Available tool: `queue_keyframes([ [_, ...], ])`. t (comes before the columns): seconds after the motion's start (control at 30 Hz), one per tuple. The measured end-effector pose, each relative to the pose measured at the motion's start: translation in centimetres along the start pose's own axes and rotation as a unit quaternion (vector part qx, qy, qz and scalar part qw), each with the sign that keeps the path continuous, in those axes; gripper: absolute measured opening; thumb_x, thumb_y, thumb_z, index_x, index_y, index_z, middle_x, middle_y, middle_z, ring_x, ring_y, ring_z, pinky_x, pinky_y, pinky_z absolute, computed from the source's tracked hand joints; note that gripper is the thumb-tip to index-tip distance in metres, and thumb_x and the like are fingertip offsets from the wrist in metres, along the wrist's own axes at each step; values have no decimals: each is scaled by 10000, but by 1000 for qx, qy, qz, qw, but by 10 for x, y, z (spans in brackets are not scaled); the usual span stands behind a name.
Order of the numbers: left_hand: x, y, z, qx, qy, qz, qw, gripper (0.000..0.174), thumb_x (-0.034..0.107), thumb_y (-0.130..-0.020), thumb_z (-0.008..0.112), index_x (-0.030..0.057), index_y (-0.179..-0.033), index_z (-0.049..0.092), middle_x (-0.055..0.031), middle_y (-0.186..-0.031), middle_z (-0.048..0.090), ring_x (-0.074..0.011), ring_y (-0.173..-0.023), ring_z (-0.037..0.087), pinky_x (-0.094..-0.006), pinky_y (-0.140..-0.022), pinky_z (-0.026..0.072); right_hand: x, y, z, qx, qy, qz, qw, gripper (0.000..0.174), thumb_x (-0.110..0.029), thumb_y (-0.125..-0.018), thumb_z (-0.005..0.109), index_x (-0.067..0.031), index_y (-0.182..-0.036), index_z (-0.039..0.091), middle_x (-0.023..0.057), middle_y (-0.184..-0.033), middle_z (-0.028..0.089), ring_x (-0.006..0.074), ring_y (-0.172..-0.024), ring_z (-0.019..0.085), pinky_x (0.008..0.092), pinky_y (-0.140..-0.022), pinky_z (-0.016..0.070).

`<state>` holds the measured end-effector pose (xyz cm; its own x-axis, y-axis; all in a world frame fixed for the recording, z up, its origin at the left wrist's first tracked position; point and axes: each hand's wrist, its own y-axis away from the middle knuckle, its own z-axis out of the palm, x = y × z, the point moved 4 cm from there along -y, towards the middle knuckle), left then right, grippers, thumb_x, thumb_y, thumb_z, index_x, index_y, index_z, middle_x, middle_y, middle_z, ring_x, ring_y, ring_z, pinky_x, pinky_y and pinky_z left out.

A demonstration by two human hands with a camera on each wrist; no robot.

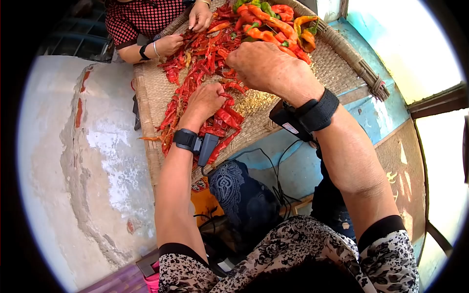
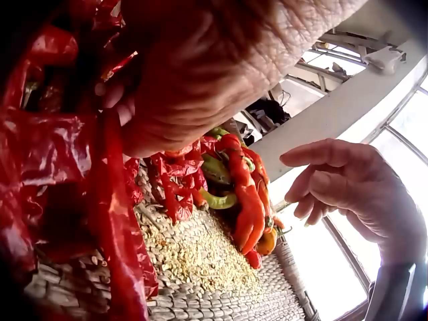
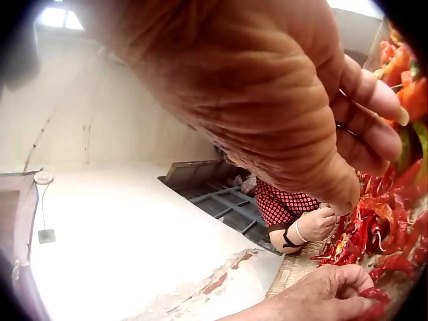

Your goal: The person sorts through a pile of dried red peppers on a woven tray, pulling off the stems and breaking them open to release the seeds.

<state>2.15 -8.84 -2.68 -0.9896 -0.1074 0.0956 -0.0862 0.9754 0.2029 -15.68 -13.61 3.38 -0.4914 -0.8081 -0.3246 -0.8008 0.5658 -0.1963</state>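
Black-and-white floral top point(image 1: 299, 239), black cuffs point(image 1: 382, 231), black wrist straps point(image 1: 319, 110), dark boxes point(image 1: 208, 150), white label point(image 1: 290, 128); navy paisley trousers point(image 1: 230, 184), seemingly.

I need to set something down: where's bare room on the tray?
The tray looks bare between the fresh peppers and its right rim, and narrowly along its left rim. Dried peppers crowd the middle; seeds lie beside them.

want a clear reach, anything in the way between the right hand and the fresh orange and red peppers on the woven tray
Nothing visible stands between the right hand and the fresh orange and red peppers. The left hand is off to the side at the shrivelled red peppers, as are the other person's hands.
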Motion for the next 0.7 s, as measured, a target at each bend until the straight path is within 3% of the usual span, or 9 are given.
queue_keyframes([
  [0.17,-13,-1,-22,6,204,-32,978,114,112,-841,643,18,-899,613,-10,-750,603,-73,-695,564,-230,-641,447,0,1,1,-15,9,9,1000,151,-111,-856,511,-30,-935,611,159,-873,646,318,-883,645,419,-762,522],
  [0.27,-23,-9,-52,130,277,-48,951,118,119,-872,645,33,-945,609,54,-786,594,-12,-669,501,-192,-584,421,1,1,1,1,7,1,1000,145,-119,-857,514,-33,-925,608,153,-871,644,313,-885,644,420,-759,521],
  [0.37,-44,-26,-60,298,333,-99,889,372,193,-863,674,-8,-1159,573,-11,-791,626,-40,-698,543,-194,-624,448,-1,1,2,-3,4,3,1000,142,-129,-860,515,-34,-916,606,149,-863,642,310,-883,643,420,-757,520],
  [0.43,-35,-29,-48,261,229,-99,932,510,235,-837,701,-33,-1234,526,-54,-827,655,-79,-731,578,-227,-661,472,1,0,2,-7,4,9,1000,143,-134,-862,515,-35,-912,605,146,-858,641,310,-881,643,420,-755,520],
  [0.47,-30,-31,-34,154,184,-90,967,465,229,-812,712,-28,-1173,572,-59,-868,675,-107,-759,594,-279,-703,489,2,-1,2,-5,2,-3,1000,146,-135,-864,512,-35,-915,606,147,-862,642,310,-883,643,419,-756,520],
  [0.5,-20,-30,-21,25,175,-78,981,395,231,-815,678,39,-1152,605,-106,-944,684,-246,-927,646,-369,-824,497,2,-1,3,-5,-1,-14,1000,150,-135,-866,509,-36,-919,608,148,-866,644,310,-885,643,419,-757,520],
  [0.57,-1,-24,-5,-9,26,-34,999,280,203,-807,672,75,-1054,642,-123,-962,667,-283,-918,634,-393,-811,496,0,-2,4,-14,4,-7,1000,151,-132,-867,506,-37,-921,611,151,-868,645,311,-887,643,420,-760,520],
  [0.6,-2,-25,2,-9,27,-34,999,280,203,-807,672,75,-1054,642,-123,-962,667,-283,-918,634,-393,-811,496,-1,-2,4,-22,7,-1,1000,152,-128,-868,503,-39,-922,614,153,-870,646,312,-890,643,421,-762,519],
  [0.7,-2,-24,10,58,-69,34,995,211,183,-795,669,72,-973,642,-137,-961,648,-310,-907,617,-413,-796,495,-2,-3,4,-28,5,14,999,155,-121,-869,498,-41,-925,620,155,-872,650,314,-894,644,423,-768,518],
])
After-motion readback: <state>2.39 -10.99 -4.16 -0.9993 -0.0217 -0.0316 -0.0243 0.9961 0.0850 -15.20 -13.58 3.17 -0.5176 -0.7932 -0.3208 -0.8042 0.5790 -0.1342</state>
